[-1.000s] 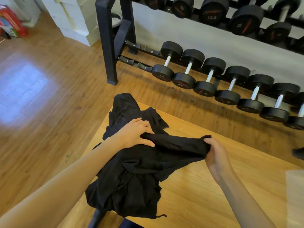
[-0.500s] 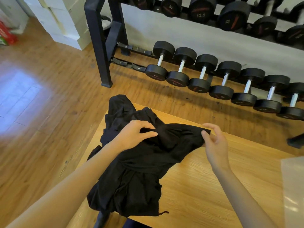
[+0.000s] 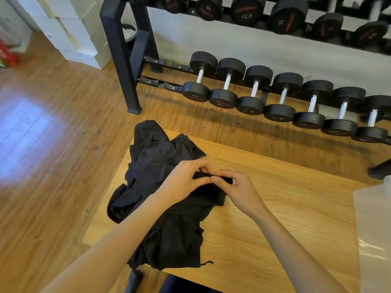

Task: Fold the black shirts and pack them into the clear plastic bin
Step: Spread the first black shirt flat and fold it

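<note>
At the far left, stacked white boxes (image 3: 69,32) are seen against the wall on the wood floor (image 3: 53,144). Further right, a black rack upright (image 3: 118,53) is planted on the floor, and a row of dumbbells (image 3: 273,98) is ranged along its lower rail.

On the near left part of the wooden table (image 3: 285,208), a rumpled heap of black shirts (image 3: 152,166) is spread, one part draped over the far corner and another over the near edge. Whether one garment or several are in the heap cannot be told. The left hand (image 3: 184,182) is laid on top of the heap, and a narrow band of the cloth is pinched between its thumb and curled fingers. Just beside it, nearly touching, the right hand (image 3: 239,187) is closed on the same band, thumb over fingers.

The cloth is judged to be light, limp and thin: no shape will be kept when it is lifted, and folds will slide unless flattened on the wood. A hem or shoulder seam is judged the best place to be gripped, with the hands drawn apart so that one shirt is shaken free of the rest.

At the far right edge, a corner of the clear plastic bin (image 3: 372,229) is visible on the table, well apart from the heap.
</note>
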`<action>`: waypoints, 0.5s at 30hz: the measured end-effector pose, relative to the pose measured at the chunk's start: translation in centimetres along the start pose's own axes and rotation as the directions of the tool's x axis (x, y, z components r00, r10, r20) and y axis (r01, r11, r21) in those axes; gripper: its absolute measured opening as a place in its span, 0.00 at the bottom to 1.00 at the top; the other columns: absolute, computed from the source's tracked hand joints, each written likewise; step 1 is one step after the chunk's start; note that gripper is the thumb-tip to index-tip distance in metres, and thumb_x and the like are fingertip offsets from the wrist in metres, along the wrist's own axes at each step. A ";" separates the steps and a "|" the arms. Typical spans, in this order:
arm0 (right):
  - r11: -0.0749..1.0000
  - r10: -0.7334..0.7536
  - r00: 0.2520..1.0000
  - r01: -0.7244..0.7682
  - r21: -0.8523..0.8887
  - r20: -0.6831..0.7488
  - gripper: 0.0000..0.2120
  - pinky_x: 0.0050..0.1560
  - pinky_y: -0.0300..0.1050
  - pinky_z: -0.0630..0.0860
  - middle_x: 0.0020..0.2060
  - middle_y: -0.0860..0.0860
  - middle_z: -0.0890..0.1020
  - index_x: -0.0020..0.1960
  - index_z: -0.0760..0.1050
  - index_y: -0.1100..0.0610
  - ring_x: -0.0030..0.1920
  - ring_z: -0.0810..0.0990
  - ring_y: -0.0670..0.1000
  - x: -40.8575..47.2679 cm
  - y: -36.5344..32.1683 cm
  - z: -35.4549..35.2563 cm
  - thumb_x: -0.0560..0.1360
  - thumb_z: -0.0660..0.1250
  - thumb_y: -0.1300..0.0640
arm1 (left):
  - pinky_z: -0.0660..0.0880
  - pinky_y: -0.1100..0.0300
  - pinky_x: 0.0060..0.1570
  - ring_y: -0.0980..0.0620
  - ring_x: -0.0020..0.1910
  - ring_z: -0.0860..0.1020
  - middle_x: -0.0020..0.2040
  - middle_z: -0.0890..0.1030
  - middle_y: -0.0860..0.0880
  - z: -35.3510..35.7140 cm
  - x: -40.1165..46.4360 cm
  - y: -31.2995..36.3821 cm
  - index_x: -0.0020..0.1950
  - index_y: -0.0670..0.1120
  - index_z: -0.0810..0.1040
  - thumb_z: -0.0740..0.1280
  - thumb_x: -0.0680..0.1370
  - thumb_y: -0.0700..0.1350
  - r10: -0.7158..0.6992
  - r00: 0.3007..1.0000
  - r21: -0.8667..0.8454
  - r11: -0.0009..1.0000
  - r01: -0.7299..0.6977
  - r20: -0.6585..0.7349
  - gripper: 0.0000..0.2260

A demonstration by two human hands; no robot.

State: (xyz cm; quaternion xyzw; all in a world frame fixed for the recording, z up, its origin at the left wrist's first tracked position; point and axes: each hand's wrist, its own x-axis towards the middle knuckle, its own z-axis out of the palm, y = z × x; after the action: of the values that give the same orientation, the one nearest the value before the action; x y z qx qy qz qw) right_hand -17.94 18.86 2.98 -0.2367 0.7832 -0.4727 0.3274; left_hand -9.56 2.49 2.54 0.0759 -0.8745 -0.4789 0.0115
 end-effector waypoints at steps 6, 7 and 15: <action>0.999 -0.002 0.998 0.000 -0.039 -0.057 0.05 0.47 0.31 0.70 0.43 0.44 0.81 0.45 0.82 0.53 0.47 0.77 0.40 -0.6 1.0 -1.3 0.77 0.68 0.56 | 0.75 0.66 0.50 0.63 0.49 0.77 0.47 0.80 0.59 -0.2 -0.6 -0.2 0.53 0.52 0.77 0.74 0.73 0.42 -0.094 0.995 0.106 0.990 0.097 -0.032 0.12; 0.999 -0.004 0.997 0.000 -0.043 -0.082 0.05 0.47 0.30 0.70 0.43 0.45 0.81 0.45 0.82 0.53 0.46 0.77 0.40 -0.8 1.0 -1.7 0.77 0.67 0.57 | 0.75 0.65 0.50 0.64 0.50 0.77 0.48 0.79 0.60 -0.3 -0.8 -0.4 0.54 0.54 0.77 0.72 0.73 0.40 -0.104 0.993 0.173 0.979 0.112 -0.055 0.13; 1.000 -0.002 0.979 -0.001 -0.014 -0.203 0.07 0.45 0.31 0.69 0.43 0.48 0.81 0.44 0.81 0.55 0.44 0.76 0.40 -2.1 2.3 -6.6 0.78 0.66 0.58 | 0.74 0.62 0.51 0.58 0.49 0.79 0.47 0.81 0.56 -1.4 -1.3 -2.8 0.44 0.51 0.81 0.65 0.78 0.37 -0.269 0.920 0.096 0.947 0.306 -0.284 0.10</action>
State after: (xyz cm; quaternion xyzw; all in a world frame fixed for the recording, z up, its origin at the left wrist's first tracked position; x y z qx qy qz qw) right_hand -21.51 25.10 3.78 -0.1896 0.8158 -0.4889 0.2440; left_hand -7.78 -0.01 1.01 0.2682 -0.8752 -0.3990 0.0532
